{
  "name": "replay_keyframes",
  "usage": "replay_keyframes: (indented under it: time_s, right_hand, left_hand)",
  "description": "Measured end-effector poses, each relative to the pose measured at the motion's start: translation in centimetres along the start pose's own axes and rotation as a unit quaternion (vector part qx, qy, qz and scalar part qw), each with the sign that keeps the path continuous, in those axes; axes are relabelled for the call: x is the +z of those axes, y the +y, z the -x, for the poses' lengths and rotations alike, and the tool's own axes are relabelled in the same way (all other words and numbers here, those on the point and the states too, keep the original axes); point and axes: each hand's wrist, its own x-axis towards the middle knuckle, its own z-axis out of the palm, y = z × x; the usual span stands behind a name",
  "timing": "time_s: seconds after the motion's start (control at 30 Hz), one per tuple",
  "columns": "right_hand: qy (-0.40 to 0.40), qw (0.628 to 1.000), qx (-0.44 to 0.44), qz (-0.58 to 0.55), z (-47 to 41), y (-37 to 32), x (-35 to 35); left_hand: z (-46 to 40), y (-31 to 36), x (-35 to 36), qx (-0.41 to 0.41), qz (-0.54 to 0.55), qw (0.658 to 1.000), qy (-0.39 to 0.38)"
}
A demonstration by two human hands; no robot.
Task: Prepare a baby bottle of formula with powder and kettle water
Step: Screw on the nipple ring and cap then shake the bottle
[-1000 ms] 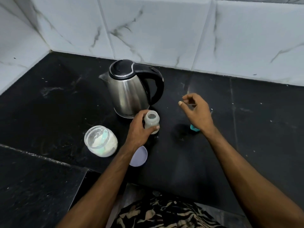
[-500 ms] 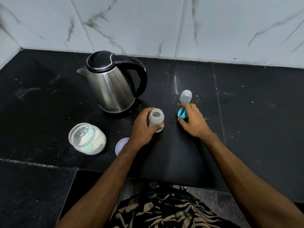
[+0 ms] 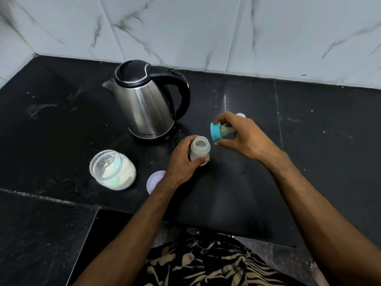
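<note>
Partly hidden behind the right hand, a clear cap peeks out.

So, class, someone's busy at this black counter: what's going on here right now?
A person is making up a baby bottle. The left hand grips the open bottle, standing on the counter. The right hand holds the blue-ringed teat tilted just beside the bottle's mouth, not yet on. The kettle stands behind, the open powder jar and its lid to the left.
</note>
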Motion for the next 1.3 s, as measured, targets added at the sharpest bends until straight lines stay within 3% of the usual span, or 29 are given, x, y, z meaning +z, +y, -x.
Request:
replay_keyframes:
  time_s: [0.13, 0.43, 1.3]
  right_hand:
    - [-0.077, 0.992, -0.059, 0.083, -1.2, -2.1, -0.8]
    - [-0.181, 0.974, -0.074, 0.111, -2.9, -3.6, 0.4]
    - [-0.092, 0.983, -0.029, 0.154, -3.1, -2.5, 2.3]
  left_hand:
    - [0.2, 0.3, 0.0, -0.002, 0.006, 1.0, 0.002]
    - [0.5, 0.1, 0.2, -0.026, 0.011, 1.0, 0.001]
    - [0.5, 0.1, 0.1, -0.024, -0.014, 1.0, 0.004]
